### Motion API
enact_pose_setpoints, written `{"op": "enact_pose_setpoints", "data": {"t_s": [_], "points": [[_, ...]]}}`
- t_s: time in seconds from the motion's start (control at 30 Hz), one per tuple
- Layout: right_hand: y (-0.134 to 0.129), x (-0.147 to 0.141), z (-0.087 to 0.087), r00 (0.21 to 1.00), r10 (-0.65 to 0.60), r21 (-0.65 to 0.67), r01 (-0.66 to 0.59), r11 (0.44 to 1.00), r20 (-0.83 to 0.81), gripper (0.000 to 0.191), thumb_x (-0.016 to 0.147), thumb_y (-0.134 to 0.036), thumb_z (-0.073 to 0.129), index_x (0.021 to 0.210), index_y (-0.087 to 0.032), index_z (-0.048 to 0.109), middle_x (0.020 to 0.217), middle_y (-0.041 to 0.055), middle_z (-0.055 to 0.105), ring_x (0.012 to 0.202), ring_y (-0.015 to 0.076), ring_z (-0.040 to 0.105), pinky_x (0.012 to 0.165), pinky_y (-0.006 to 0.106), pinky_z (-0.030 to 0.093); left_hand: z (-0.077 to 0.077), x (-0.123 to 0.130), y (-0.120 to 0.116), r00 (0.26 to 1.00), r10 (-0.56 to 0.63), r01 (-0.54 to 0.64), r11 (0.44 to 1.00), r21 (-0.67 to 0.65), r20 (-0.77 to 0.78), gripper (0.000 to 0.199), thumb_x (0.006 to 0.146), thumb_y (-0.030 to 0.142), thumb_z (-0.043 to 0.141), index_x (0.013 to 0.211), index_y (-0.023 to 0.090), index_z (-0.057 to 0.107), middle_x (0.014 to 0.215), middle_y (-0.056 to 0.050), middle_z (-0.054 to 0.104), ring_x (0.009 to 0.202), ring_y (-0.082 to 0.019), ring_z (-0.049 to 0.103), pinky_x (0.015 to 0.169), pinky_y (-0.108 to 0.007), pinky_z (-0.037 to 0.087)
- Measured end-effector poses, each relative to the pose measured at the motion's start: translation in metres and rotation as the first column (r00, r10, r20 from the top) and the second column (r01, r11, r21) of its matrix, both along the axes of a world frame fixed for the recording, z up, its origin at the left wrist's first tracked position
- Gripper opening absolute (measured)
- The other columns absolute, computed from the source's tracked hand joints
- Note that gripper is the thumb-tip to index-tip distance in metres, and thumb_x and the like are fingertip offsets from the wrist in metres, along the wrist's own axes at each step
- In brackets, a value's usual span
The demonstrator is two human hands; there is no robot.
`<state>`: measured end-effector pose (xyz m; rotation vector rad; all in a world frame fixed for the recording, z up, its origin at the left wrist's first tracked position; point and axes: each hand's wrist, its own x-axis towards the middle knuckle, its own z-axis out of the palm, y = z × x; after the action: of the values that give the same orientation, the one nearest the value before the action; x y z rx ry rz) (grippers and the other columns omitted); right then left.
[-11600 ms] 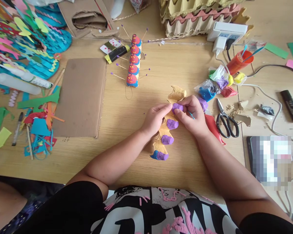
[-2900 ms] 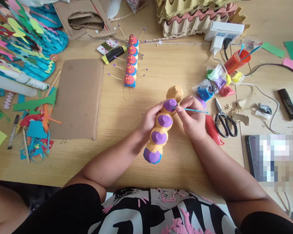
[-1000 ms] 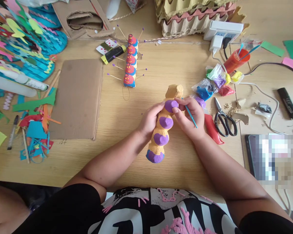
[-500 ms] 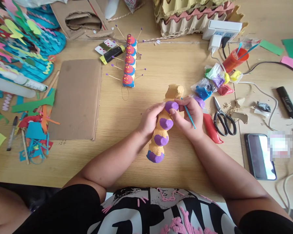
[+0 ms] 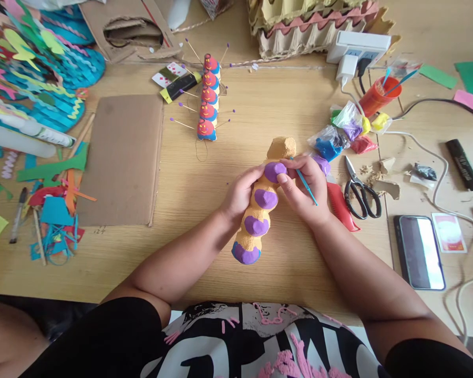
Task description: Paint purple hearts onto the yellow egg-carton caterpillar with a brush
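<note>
A yellow-orange egg-carton strip (image 5: 260, 215) is held tilted above the table, purple clay patches (image 5: 256, 226) on several of its bumps and a bare bump at the far end. Blue clay shows at the near end's edges. My left hand (image 5: 242, 191) is closed around the strip's left side. In my right hand (image 5: 305, 184) a thin blue clay tool (image 5: 307, 188) is tucked between the fingers, while its thumb and fingertips touch the purple clay on the second bump from the far end. Further back stands a finished-looking caterpillar (image 5: 208, 100) with red faces, blue sides and purple-tipped sticks.
Right of my hands are bagged coloured clay (image 5: 329, 148), a red packet-like object (image 5: 341, 207), scissors (image 5: 362, 194), an orange cup (image 5: 378, 100) and a phone (image 5: 421, 252). On the left lie cardboard (image 5: 120, 157) and paper scraps (image 5: 57, 210). Egg trays (image 5: 311, 37) are stacked behind.
The strip's near end has swung slightly left. My right thumb has shifted a little right on the purple clay, and the tool's lower tip moved slightly right.
</note>
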<state>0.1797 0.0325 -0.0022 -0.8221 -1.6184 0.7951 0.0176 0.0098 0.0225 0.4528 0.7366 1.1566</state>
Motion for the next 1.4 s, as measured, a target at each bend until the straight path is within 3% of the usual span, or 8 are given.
{"op": "enact_pose_setpoints", "data": {"t_s": [0.1,0.2,0.33,0.4,0.57,0.83,1.23,1.4], "points": [[0.000,-0.001,0.001,1.000,-0.016,-0.001,0.016,1.000,0.006,0.024,0.111,-0.055,0.076,0.112,-0.031,0.075,0.090,-0.0009,0.070,0.079,0.0193,0.066,0.076,0.040,0.057,0.004,0.001,0.000,0.999,-0.022,0.022,1.000,0.004,0.026,0.017,0.103,0.037,0.075,0.099,0.027,0.088,0.119,-0.005,0.091,0.143,-0.037,0.079,0.122,-0.050,0.063],[-0.001,0.000,0.003,0.999,-0.033,-0.001,0.033,0.999,0.016,0.027,0.112,-0.058,0.074,0.113,-0.031,0.076,0.093,0.0003,0.074,0.081,0.0201,0.069,0.078,0.040,0.058,0.008,0.002,0.002,0.999,-0.012,0.015,0.996,-0.093,0.036,0.014,0.102,0.041,0.077,0.106,0.035,0.088,0.118,-0.003,0.091,0.143,-0.039,0.079,0.120,-0.056,0.065],[-0.002,0.003,0.004,0.997,-0.029,-0.011,0.030,1.000,0.069,0.031,0.116,-0.058,0.064,0.121,-0.030,0.077,0.101,0.0043,0.079,0.090,0.0246,0.075,0.083,0.045,0.063,0.009,0.002,0.003,0.998,0.012,0.000,0.977,-0.213,0.056,0.021,0.104,0.051,0.074,0.109,0.036,0.088,0.116,-0.004,0.091,0.142,-0.040,0.079,0.121,-0.058,0.063],[0.000,0.004,0.004,0.994,-0.023,0.035,0.019,0.999,0.103,0.027,0.114,-0.054,0.069,0.124,-0.031,0.076,0.099,0.0026,0.076,0.089,0.0240,0.073,0.083,0.045,0.062,0.007,0.002,0.003,0.999,0.007,0.001,0.974,-0.225,0.036,0.023,0.104,0.053,0.074,0.105,0.034,0.087,0.113,-0.005,0.091,0.139,-0.040,0.080,0.122,-0.056,0.062],[0.003,0.004,0.001,0.990,-0.033,0.151,0.012,0.988,0.135,0.023,0.105,-0.038,0.082,0.126,-0.036,0.073,0.096,-0.0017,0.070,0.084,0.0216,0.068,0.078,0.043,0.058,-0.003,0.000,0.003,0.999,-0.024,0.016,0.983,-0.182,-0.045,0.033,0.100,0.067,0.076,0.106,0.037,0.088,0.108,-0.004,0.090,0.134,-0.041,0.081,0.116,-0.057,0.065],[0.001,0.004,0.001,0.993,-0.005,0.042,0.000,0.999,0.122,0.019,0.109,-0.050,0.075,0.121,-0.035,0.071,0.098,-0.0001,0.072,0.086,0.0226,0.068,0.078,0.045,0.061,0.001,0.001,0.002,0.994,-0.002,-0.004,0.998,-0.055,-0.108,0.034,0.093,0.067,0.083,0.095,0.033,0.087,0.109,-0.005,0.089,0.134,-0.043,0.080,0.112,-0.058,0.066],[0.001,0.001,0.006,0.993,-0.055,0.062,0.048,0.997,0.106,0.023,0.111,-0.053,0.074,0.112,-0.030,0.075,0.086,0.0010,0.070,0.077,0.0214,0.066,0.076,0.043,0.056,-0.001,0.003,0.000,0.995,-0.027,0.021,0.998,-0.064,-0.092,0.035,0.092,0.068,0.084,0.104,0.036,0.087,0.109,-0.007,0.090,0.133,-0.046,0.081,0.108,-0.063,0.066],[0.001,0.003,0.006,0.996,-0.029,0.061,0.024,0.998,0.088,0.021,0.113,-0.052,0.071,0.115,-0.031,0.075,0.094,0.0015,0.073,0.083,0.0228,0.070,0.078,0.044,0.057,0.002,0.004,0.001,0.993,-0.015,0.007,0.997,-0.074,-0.113,0.035,0.094,0.069,0.082,0.099,0.035,0.087,0.112,-0.006,0.090,0.135,-0.043,0.080,0.110,-0.059,0.066]]}}
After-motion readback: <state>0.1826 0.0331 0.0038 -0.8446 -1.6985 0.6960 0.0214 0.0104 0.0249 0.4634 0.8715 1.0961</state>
